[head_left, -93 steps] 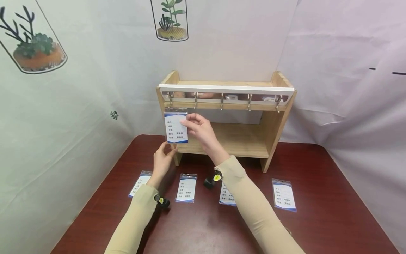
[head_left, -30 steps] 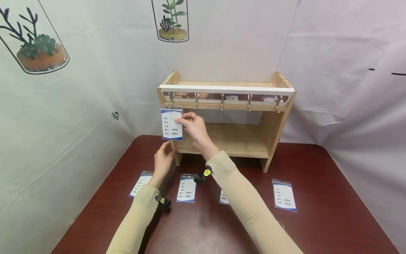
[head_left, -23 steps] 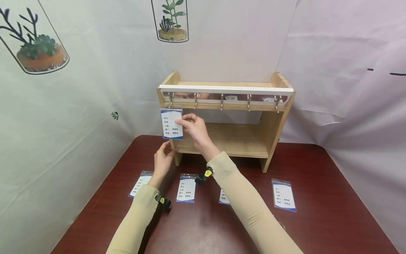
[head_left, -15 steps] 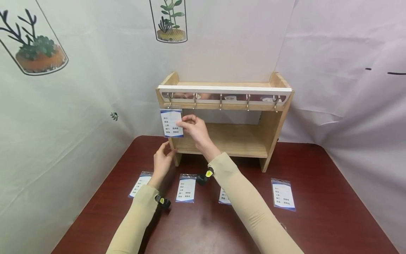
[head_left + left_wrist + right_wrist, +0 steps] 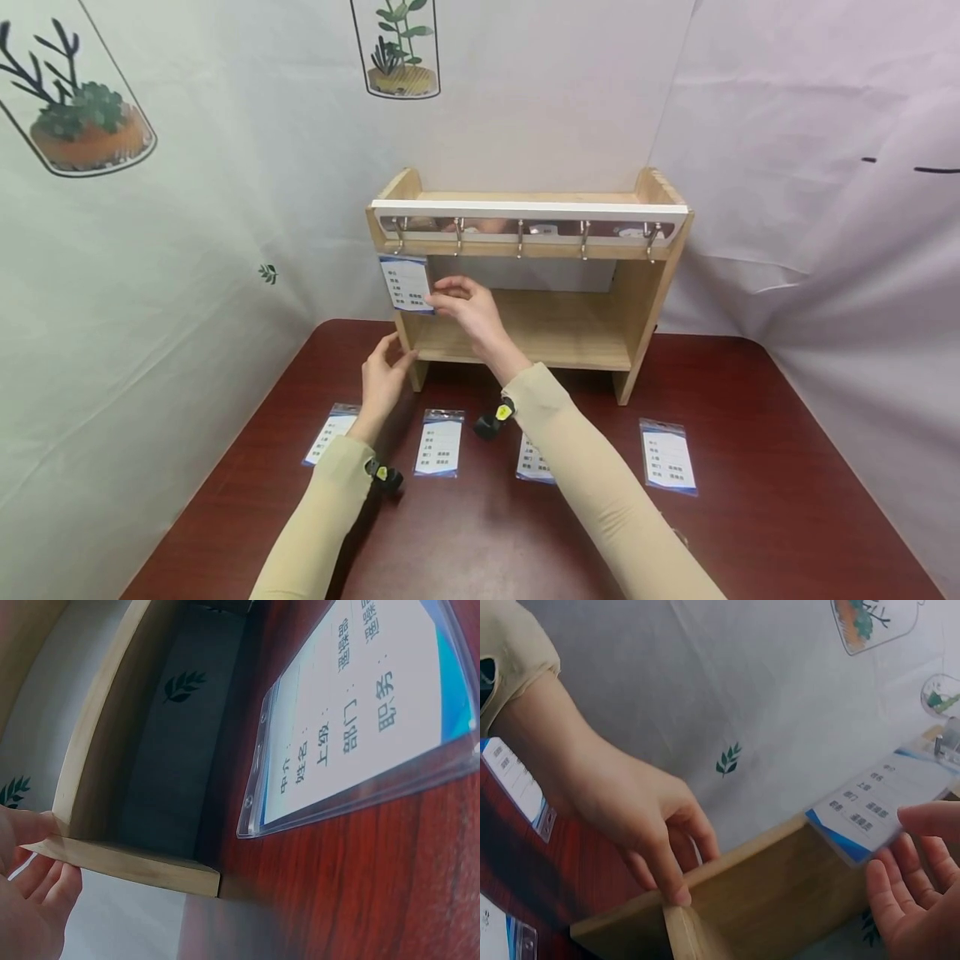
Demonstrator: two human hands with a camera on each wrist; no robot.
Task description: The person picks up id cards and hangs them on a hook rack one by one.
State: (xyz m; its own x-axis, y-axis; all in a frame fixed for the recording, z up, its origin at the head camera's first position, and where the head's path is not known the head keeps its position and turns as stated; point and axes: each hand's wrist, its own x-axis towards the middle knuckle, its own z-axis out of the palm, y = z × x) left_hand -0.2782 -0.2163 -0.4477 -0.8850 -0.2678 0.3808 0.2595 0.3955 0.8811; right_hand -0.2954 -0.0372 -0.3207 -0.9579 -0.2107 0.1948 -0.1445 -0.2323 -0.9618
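Observation:
A clear-sleeved name badge (image 5: 407,284) with blue corners hangs below the leftmost metal hook (image 5: 399,237) of a wooden rack (image 5: 566,329). My right hand (image 5: 476,315) is at the badge's right edge, fingers parted, the thumb overlapping that edge in the right wrist view. Whether it still touches the badge is hard to tell. My left hand (image 5: 382,383) grips the rack's lower left corner, thumb on the shelf edge and fingers around the side board, as the left wrist view shows.
More name badges lie face up on the dark red table (image 5: 465,542): one left (image 5: 330,435), one centre (image 5: 439,443), one partly under the right sleeve (image 5: 532,460), one right (image 5: 667,457). Several hooks line the rack's front rail (image 5: 552,229). White printed cloth (image 5: 540,100) surrounds the table.
The badge went from the right hand's pinch in front of the rack up to the leftmost hook and now tilts back. The right hand has drawn slightly right from it. The left hand stays put.

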